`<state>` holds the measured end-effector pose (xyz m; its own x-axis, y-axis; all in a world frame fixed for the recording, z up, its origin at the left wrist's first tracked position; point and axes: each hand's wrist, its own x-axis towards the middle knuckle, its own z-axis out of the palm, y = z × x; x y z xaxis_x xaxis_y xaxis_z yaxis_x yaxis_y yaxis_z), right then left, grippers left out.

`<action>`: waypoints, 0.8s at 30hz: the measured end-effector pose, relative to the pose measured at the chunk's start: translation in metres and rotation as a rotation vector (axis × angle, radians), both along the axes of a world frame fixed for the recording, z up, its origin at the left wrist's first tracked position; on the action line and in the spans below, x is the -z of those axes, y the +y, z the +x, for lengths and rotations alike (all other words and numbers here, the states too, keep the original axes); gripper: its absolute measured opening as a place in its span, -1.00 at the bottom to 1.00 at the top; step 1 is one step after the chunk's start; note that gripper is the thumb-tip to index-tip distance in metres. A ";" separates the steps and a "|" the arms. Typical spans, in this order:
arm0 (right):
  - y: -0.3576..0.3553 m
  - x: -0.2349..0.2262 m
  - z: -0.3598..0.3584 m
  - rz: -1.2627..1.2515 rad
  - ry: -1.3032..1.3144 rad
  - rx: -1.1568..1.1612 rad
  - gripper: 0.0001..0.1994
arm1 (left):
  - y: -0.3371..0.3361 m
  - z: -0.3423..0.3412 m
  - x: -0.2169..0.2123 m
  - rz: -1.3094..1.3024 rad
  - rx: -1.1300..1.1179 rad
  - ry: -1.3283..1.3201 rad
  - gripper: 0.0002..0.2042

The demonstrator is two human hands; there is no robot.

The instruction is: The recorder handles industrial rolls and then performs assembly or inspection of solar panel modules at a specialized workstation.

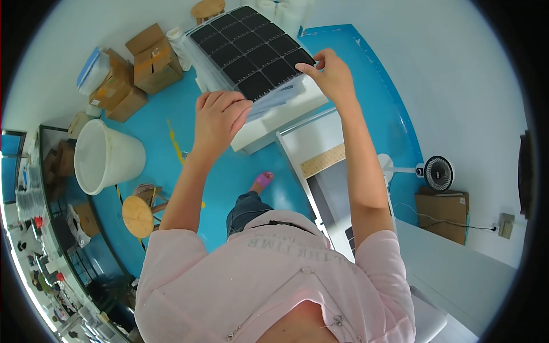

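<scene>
A clear sheet bearing a grid of black squares (pixel 251 51) lies over a stack of clear plastic sheets (pixel 211 74) on a white table (pixel 286 121). At the sheet's near left corner, my left hand (pixel 222 119) has its fingers curled together on the edge. My right hand (pixel 331 77) pinches the near right corner between thumb and fingers. The underside of the sheet and the tips of some left fingers are hidden.
An open white drawer (pixel 309 143) sticks out at right, a wooden strip (pixel 323 161) inside it. Cardboard boxes (pixel 157 68), a white bucket (pixel 108 157) and a wooden stool (pixel 138 217) stand at left. A fan (pixel 439 173) is at far right, above a cardboard box.
</scene>
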<state>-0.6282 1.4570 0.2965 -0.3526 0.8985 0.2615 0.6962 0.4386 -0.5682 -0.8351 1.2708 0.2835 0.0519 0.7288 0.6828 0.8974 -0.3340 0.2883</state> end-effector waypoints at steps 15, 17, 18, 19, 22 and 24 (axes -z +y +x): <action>0.039 -0.011 -0.002 -0.278 -0.067 -0.040 -0.48 | 0.036 0.022 0.065 0.308 -0.066 -0.198 -0.79; 0.043 -0.013 -0.003 -0.304 -0.117 -0.043 -0.47 | 0.040 0.024 0.074 0.371 -0.081 -0.157 -0.78; 0.044 -0.013 -0.007 -0.308 -0.120 -0.054 -0.47 | 0.041 0.024 0.078 0.381 -0.108 -0.180 -0.76; 0.045 -0.012 -0.006 -0.315 -0.122 -0.059 -0.47 | 0.042 0.027 0.079 0.388 -0.131 -0.205 -0.74; 0.061 -0.015 -0.007 -0.346 -0.126 -0.089 -0.47 | 0.052 0.039 0.077 0.386 -0.167 -0.205 -0.75; 0.064 -0.017 -0.010 -0.344 -0.120 -0.098 -0.47 | 0.046 0.037 0.073 0.345 -0.157 -0.195 -0.76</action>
